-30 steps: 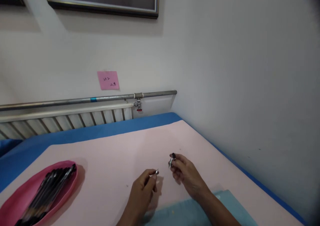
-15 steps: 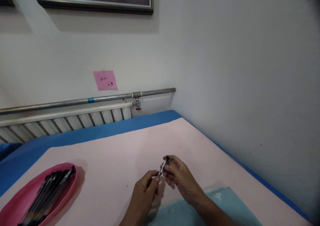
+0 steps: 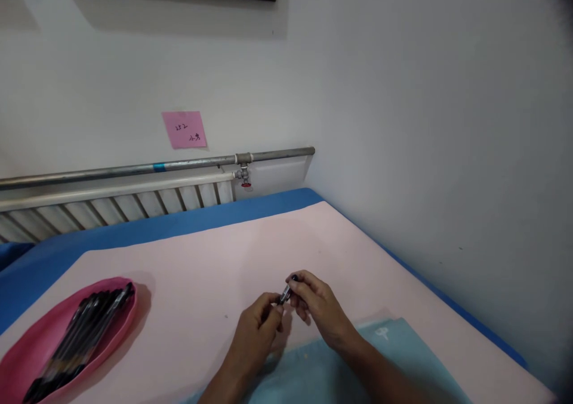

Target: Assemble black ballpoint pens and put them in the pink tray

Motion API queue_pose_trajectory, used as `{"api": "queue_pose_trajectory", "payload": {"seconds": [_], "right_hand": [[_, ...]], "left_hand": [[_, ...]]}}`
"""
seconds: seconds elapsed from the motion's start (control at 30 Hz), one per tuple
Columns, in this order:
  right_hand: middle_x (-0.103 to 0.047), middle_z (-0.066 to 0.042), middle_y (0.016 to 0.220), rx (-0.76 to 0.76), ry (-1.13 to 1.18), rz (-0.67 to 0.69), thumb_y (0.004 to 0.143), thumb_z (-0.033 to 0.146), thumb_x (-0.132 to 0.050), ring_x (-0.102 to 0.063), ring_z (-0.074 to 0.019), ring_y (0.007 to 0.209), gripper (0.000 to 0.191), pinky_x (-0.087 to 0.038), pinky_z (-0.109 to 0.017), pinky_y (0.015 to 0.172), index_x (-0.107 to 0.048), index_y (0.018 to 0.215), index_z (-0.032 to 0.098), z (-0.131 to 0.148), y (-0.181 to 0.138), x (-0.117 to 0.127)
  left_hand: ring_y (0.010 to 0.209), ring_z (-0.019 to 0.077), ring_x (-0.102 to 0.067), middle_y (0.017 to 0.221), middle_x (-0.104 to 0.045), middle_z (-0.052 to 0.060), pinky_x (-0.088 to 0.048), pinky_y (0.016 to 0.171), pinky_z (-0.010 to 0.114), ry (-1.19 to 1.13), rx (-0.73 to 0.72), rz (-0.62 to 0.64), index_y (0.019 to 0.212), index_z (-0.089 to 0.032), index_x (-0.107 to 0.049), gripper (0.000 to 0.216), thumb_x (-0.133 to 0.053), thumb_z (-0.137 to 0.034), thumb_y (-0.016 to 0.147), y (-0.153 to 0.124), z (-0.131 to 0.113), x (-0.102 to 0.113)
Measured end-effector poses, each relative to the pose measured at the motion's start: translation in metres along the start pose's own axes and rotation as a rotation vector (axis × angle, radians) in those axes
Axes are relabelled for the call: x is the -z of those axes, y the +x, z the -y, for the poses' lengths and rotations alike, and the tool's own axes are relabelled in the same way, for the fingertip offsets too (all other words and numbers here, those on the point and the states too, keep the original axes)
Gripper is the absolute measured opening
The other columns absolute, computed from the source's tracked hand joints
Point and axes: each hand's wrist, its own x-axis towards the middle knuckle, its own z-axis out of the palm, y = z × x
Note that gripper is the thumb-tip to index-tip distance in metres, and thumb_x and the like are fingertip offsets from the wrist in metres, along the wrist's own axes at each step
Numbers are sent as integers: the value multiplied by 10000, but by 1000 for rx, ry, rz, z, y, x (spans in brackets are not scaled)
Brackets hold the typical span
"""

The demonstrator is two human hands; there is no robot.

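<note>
A short pen with dark ends and a clear, shiny middle is held at a slant between both hands, above the pink sheet. At its lower end, the thumb and fingers of my left hand are pinched together on it. My right hand grips the upper end, near the black tip. Much of the pen is covered by my fingers. To the left, a pink oval basket contains several black pens lying side by side.
A pink sheet covers the blue tabletop. In front of me lies a light blue cloth. A radiator, a metal pipe and a pink note are along the back wall; another wall borders the right side.
The view has tilted down slightly, so the wall items sit higher. My fingers have come closer together on the pen, and less of its middle shows.
</note>
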Motion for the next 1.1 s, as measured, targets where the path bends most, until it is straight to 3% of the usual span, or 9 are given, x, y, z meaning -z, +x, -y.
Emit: {"api": "queue_pose_trajectory", "payload": {"seconds": [0.43,0.6,0.83,0.97,1.1], "right_hand": [[-478,47,509,-68,-169,106,760,376,-544,-395,-65,416,205,-274,-181,385,-583,729,177,-3,-4,-2],[-496,24,541,-78,-183,53,692,421,-565,-413,-87,450,238,-280,-202,398,-576,672,184,-1,-3,-6],[-491,16,495,-128,-232,39,663,528,-531,-359,-89,375,418,-246,-230,367,-617,889,187,-10,1,-7],[-566,-22,600,-127,-199,-1,669,570,-516,-417,-108,399,554,-265,-225,350,-545,1068,186,-12,2,-5],[-618,-77,684,-96,-253,-78,647,578,-524,-510,-140,469,478,-314,-226,353,-599,928,198,-12,4,-3]], "left_hand": [[602,123,-486,620,-541,-8,-366,581,241,12,-10,-63,821,-159,-579,218,-456,-332,772,0,-3,-1],[626,126,-501,662,-583,15,-382,601,247,65,-10,-127,772,-165,-582,186,-463,-308,762,1,-9,-2],[637,134,-525,705,-632,45,-408,618,254,112,48,-188,785,-157,-623,185,-495,-285,744,4,-11,0],[635,140,-522,705,-633,51,-385,586,254,155,-19,-274,797,-155,-634,214,-493,-310,756,3,-12,4],[625,123,-501,703,-611,35,-366,567,235,178,-114,-435,821,-152,-618,225,-444,-293,792,-4,-12,29]]}}
